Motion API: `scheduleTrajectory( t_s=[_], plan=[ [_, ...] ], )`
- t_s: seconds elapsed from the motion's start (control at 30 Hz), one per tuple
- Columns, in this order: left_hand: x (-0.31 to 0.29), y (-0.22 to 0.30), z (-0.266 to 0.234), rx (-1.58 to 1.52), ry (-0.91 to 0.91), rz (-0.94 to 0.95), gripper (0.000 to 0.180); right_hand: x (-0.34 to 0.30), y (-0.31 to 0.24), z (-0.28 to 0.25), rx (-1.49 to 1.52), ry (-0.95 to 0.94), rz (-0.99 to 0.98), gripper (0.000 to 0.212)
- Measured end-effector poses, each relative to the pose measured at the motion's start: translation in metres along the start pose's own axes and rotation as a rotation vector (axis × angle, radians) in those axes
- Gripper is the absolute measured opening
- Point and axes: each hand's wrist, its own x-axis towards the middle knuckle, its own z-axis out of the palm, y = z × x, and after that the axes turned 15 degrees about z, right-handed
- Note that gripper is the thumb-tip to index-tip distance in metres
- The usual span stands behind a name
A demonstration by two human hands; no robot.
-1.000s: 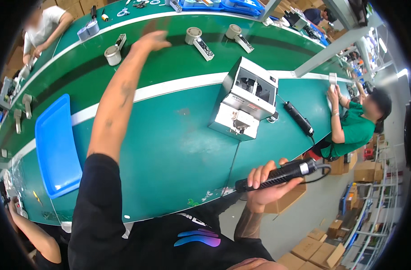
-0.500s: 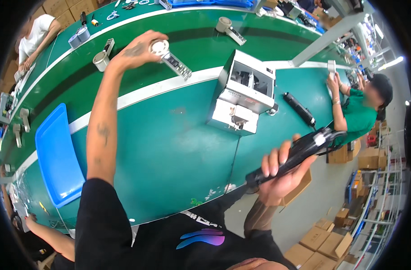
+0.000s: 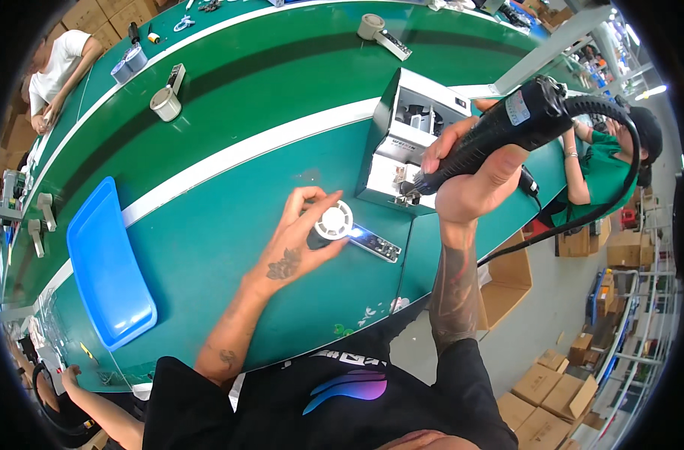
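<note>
My left hand holds a white round-headed device just above the green table, fingers and thumb around its head. Its straight handle points right, with a circuit board exposed and a bluish light near the head. In my right hand is a black electric screwdriver, gripped around its body, its cable curving off to the right. The screwdriver's tip end is down at the front outlet of a white and grey box-shaped screw feeder; whether the tip touches is hard to tell.
A blue tray lies at the left. Similar round-headed devices sit along the green belt beyond a white rail. Behind my right hand lies another black screwdriver. A co-worker in green works at right. Cardboard boxes stand on the floor.
My left hand has brought the device from over the belt back toward me, above the table. My right hand has raised the screwdriver and moved it up to the screw feeder, tip end down.
</note>
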Motion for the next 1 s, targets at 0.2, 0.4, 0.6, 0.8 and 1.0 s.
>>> scheduleTrajectory(
  t_s=[0.2,0.4,0.6,0.8,1.0],
  plan=[
    [-0.006,-0.009,0.011,0.067,0.042,-0.006,0.067,-0.021,-0.005,-0.006,0.036,0.014,0.127,0.088],
    [-0.006,-0.010,0.015,0.141,0.081,0.022,0.071,-0.054,-0.006,-0.028,0.134,0.107,0.251,0.092],
    [-0.008,-0.012,0.015,0.156,0.072,0.003,0.074,-0.057,0.003,-0.031,0.178,0.060,0.290,0.090],
    [-0.009,-0.013,0.016,0.151,0.071,0.007,0.074,-0.063,0.009,-0.029,0.125,0.067,0.264,0.089],
    [-0.008,-0.012,0.014,0.154,0.078,0.025,0.073,-0.065,0.018,-0.036,0.188,0.025,0.286,0.089]
  ],
)
